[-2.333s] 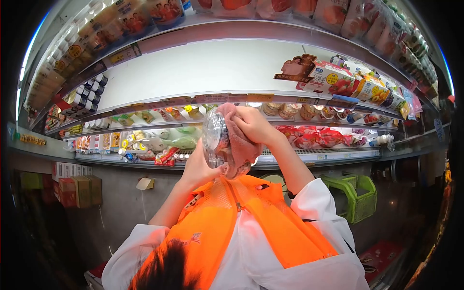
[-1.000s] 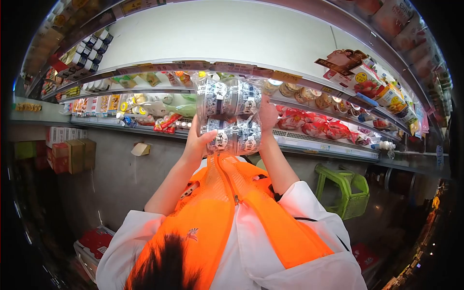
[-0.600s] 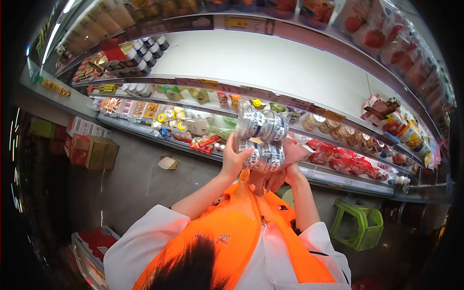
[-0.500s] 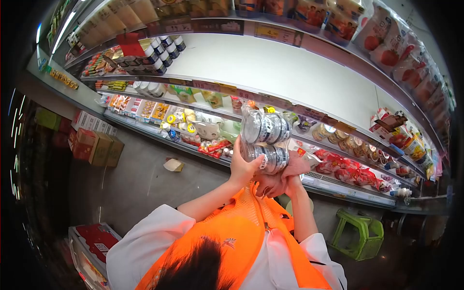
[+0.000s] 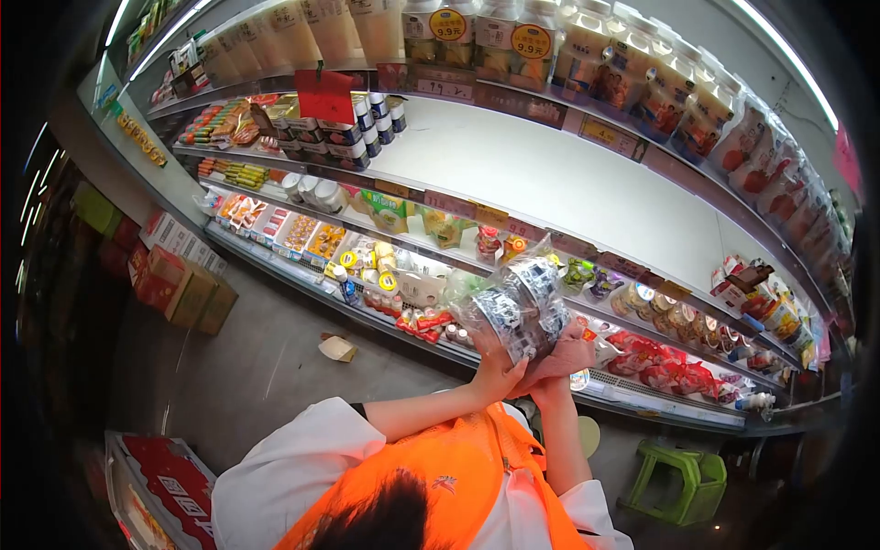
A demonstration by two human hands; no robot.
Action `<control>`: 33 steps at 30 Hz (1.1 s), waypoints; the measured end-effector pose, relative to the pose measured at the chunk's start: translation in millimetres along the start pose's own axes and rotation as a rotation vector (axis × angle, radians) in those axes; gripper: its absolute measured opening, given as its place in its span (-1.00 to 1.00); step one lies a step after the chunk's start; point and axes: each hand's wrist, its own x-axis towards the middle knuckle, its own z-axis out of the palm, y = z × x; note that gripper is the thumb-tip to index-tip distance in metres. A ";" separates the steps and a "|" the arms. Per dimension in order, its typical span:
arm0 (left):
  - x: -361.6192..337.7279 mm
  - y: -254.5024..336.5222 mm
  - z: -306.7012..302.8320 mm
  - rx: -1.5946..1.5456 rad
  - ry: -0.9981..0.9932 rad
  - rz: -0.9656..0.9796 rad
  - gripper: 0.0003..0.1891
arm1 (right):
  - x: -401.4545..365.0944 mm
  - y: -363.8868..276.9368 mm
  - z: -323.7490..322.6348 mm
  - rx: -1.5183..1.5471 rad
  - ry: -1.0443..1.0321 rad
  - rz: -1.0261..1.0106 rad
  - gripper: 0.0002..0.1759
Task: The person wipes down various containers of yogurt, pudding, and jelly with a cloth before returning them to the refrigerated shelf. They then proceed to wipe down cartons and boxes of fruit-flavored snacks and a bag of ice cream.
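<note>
A person held a clear-wrapped pack of cups (image 5: 521, 307) up in front of the cold shelves (image 5: 550, 179).

Both hands were under the pack, low and close together. The left hand (image 5: 496, 374) cupped the bottom left corner with its fingers curled around the wrap. The right hand (image 5: 561, 363) pressed up on the bottom right, fingers closed on the pack. The pack sat tilted. Its long side ran on a slant, low on the left and higher on the right, and the top end pointed up at the shelves. The cups had dark and white labels. A green stool (image 5: 676, 477) stood on the floor to the right. Brown boxes (image 5: 188, 289) sat far off to the left.
</note>
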 end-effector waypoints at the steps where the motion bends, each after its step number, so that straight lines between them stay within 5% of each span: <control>1: -0.5 -6.3 -6.7 0.165 -0.146 0.015 0.02 | -4.0 -0.9 4.8 -0.043 0.007 0.011 -0.46; 3: 3.6 -16.6 -14.2 0.405 -0.320 0.068 -0.04 | -4.2 -2.9 -6.0 -0.025 0.157 0.193 -0.55; 5: 8.6 -23.2 -10.7 0.464 -0.254 0.120 -0.10 | 6.7 27.4 -76.8 0.107 -0.111 0.336 -0.51; 7: 18.1 0.2 -2.6 0.223 0.048 0.091 -0.16 | -6.6 33.6 -34.2 -0.290 0.345 0.111 -0.60; 9: 23.5 8.1 0.0 0.408 0.009 0.166 -0.15 | -14.9 29.8 -23.5 -0.319 0.528 -0.006 -0.67; 14: 37.2 30.2 16.1 0.392 -0.246 0.038 -0.10 | -41.3 22.8 -76.1 -0.409 0.464 -0.126 -0.71; 16: 42.7 -9.4 36.9 0.246 -0.278 -0.028 -0.15 | -60.5 11.9 -84.4 -0.402 0.505 -0.210 -0.72; 18: 42.2 -29.8 54.1 -0.097 -0.380 -0.197 -0.20 | -80.9 -16.6 -87.2 0.015 0.475 -0.356 -0.68; 20: 30.7 -44.3 74.7 -0.109 -0.332 -0.327 -0.22 | -117.9 -39.8 -92.5 -0.056 0.329 -0.662 -0.59; 22: 26.3 -36.5 81.4 0.253 -0.428 -0.294 -0.20 | -163.5 -74.3 -92.0 -0.164 0.364 -0.861 -0.56; 25: 17.7 -47.8 106.5 0.355 -0.561 -0.203 -0.11 | -236.1 -115.0 -107.3 -0.394 0.616 -1.010 -0.52; 28: 14.1 -37.2 148.0 0.446 -0.670 -0.184 -0.07 | -291.7 -139.9 -139.4 -0.702 0.916 -0.964 -0.48; 33: -2.7 -58.4 236.0 0.717 -0.841 -0.118 0.05 | -358.9 -167.1 -209.7 -1.274 1.248 -0.593 -0.41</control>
